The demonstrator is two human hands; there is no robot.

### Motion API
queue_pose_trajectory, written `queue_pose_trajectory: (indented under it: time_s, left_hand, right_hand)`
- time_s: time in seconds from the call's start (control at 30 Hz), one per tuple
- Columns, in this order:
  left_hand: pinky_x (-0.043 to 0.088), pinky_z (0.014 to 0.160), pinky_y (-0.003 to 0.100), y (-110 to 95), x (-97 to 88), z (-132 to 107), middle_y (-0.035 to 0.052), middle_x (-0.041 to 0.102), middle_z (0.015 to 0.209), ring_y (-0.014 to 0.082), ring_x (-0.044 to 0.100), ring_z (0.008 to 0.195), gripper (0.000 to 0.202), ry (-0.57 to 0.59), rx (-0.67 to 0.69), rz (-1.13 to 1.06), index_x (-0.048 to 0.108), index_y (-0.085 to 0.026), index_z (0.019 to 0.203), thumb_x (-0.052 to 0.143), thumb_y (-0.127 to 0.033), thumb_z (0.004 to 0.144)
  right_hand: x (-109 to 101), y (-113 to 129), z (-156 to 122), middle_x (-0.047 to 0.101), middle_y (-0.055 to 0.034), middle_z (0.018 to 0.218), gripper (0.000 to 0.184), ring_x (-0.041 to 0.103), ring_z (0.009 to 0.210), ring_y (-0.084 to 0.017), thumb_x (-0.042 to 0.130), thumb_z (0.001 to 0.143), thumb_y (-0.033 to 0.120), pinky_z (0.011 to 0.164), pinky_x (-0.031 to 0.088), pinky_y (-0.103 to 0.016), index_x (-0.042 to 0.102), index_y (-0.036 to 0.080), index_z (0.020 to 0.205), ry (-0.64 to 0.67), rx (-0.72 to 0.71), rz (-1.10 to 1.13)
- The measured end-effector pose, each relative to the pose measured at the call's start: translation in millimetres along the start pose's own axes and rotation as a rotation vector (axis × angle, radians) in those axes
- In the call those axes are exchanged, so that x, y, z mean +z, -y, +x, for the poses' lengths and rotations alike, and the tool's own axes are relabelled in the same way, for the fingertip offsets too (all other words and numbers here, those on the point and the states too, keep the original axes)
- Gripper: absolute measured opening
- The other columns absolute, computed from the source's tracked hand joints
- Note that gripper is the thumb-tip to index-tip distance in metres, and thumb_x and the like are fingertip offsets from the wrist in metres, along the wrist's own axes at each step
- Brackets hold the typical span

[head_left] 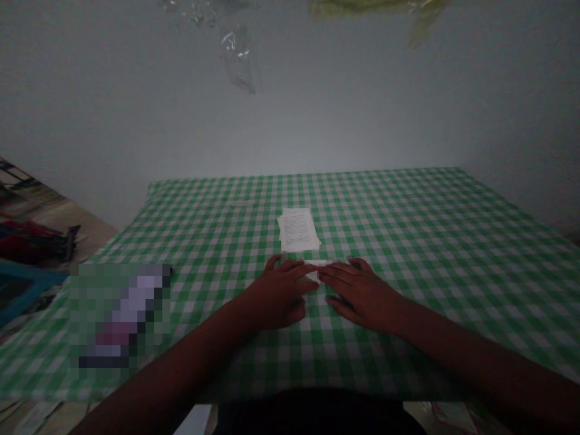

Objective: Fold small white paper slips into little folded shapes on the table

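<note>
A green-and-white gingham tablecloth (pixel 408 241) covers the table, which stands against a pale grey wall (pixel 290 103). At far left lies a pixelated object (pixel 120 314), unidentifiable. At centre, a stack of printed paper sheets (pixel 298 231) lies flat. The left hand (pixel 276 296) and right hand (pixel 362 296) rest palm-down, fingers extended and slightly spread. Their fingertips meet on a small folded white paper (pixel 317 269), just near of the stack, without pinching it.

Green-and-white gingham tablecloth (pixel 408 254), white paper sheets (pixel 297 231) with black print, plain pale grey wall (pixel 290 109)
</note>
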State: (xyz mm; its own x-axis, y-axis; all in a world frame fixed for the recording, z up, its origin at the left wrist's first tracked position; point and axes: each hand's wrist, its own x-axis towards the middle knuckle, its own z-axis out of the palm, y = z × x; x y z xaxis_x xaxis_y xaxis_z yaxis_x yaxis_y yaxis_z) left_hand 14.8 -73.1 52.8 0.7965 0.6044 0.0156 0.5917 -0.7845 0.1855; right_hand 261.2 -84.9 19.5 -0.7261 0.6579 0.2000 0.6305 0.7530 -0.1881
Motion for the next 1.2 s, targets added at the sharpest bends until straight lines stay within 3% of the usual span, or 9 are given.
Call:
queue_pose_trajectory:
  time_s: [0.17, 0.3, 0.43, 0.63, 0.77, 0.97, 1.1, 1.2]
  left_hand:
    - [0.023, 0.11, 0.058, 0.1, 0.1, 0.6, 0.0034, 0.043, 0.149, 0.0295, 0.043, 0.131, 0.051, -0.003, -0.027, -0.004, 0.052, -0.031, 0.131, 0.056, -0.024, 0.08]
    - [0.023, 0.109, 0.059, 1.7, 3.8, -0.4, 0.0039, 0.041, 0.151, 0.031, 0.041, 0.132, 0.062, -0.004, -0.028, 0.011, 0.043, -0.033, 0.14, 0.057, -0.025, 0.08]
    - [0.023, 0.11, 0.058, 1.7, 5.3, -0.8, 0.0038, 0.043, 0.149, 0.0304, 0.041, 0.132, 0.052, -0.007, -0.033, 0.0, 0.052, -0.031, 0.131, 0.057, -0.024, 0.079]
    - [0.024, 0.11, 0.056, 0.5, 2.0, 0.1, 0.0033, 0.044, 0.148, 0.0301, 0.04, 0.133, 0.046, 0.0, -0.029, -0.012, 0.057, -0.029, 0.124, 0.058, -0.023, 0.079]
    - [0.023, 0.11, 0.057, 1.1, 1.9, 0.5, 0.0026, 0.044, 0.148, 0.0296, 0.04, 0.133, 0.046, 0.001, -0.032, -0.021, 0.057, -0.03, 0.124, 0.058, -0.022, 0.079]
    - [0.019, 0.11, 0.062, 2.2, 5.0, 0.7, 0.0017, 0.043, 0.149, 0.03, 0.043, 0.129, 0.047, -0.001, -0.026, -0.014, 0.055, -0.033, 0.129, 0.058, -0.027, 0.082]
    - [0.016, 0.11, 0.064, 1.2, 5.9, 0.8, 0.0031, 0.04, 0.15, 0.0315, 0.042, 0.13, 0.05, 0.0, -0.011, 0.003, 0.052, -0.034, 0.133, 0.058, -0.03, 0.084]
    - [0.017, 0.11, 0.063, -0.3, 5.4, 1.1, 0.0038, 0.041, 0.149, 0.0317, 0.041, 0.13, 0.05, -0.001, -0.004, 0.018, 0.052, -0.034, 0.133, 0.059, -0.03, 0.084]
  right_hand:
    - [-3.8, 1.4, -0.2, 0.049, -0.0099, 0.145, 0.045, 0.046, 0.13, -0.028, 0.046, 0.096, 0.032, 0.107, 0.029, -0.059, 0.046, 0.024, 0.14, 0.019, -0.015, -0.02]
    - [-8.8, 4.0, -0.1, 0.042, -0.0099, 0.15, 0.04, 0.036, 0.136, -0.034, 0.05, 0.095, 0.035, 0.105, 0.03, -0.061, 0.054, 0.028, 0.134, 0.002, 0.026, -0.078]
    - [-9.5, 3.7, -0.1, 0.036, -0.0081, 0.153, 0.035, 0.03, 0.139, -0.038, 0.053, 0.093, 0.038, 0.104, 0.03, -0.062, 0.06, 0.032, 0.127, -0.047, 0.098, -0.132]
    - [-9.0, -7.7, -1.0, 0.044, -0.0118, 0.147, 0.03, 0.031, 0.137, -0.039, 0.048, 0.096, 0.041, 0.101, 0.029, -0.065, 0.069, 0.028, 0.114, -0.093, 0.294, -0.205]
    - [-10.7, -10.6, 0.1, 0.048, -0.0109, 0.144, 0.03, 0.035, 0.134, -0.036, 0.047, 0.096, 0.04, 0.101, 0.032, -0.061, 0.07, 0.025, 0.111, -0.107, 0.307, -0.195]
    - [-9.3, -11.5, 2.3, 0.058, -0.0103, 0.13, 0.028, 0.046, 0.121, -0.029, 0.049, 0.096, 0.03, 0.096, 0.038, -0.047, 0.067, 0.021, 0.115, -0.214, 0.218, -0.115]
    - [-4.8, -6.2, 8.1, 0.065, -0.0079, 0.114, 0.02, 0.05, 0.109, -0.026, 0.053, 0.094, 0.026, 0.09, 0.038, -0.043, 0.068, 0.021, 0.106, -0.203, 0.17, -0.066]
    - [-0.3, -1.2, 14.5, 0.066, -0.0058, 0.099, 0.015, 0.052, 0.098, -0.024, 0.057, 0.092, 0.028, 0.085, 0.037, -0.04, 0.069, 0.02, 0.096, -0.183, 0.223, -0.039]
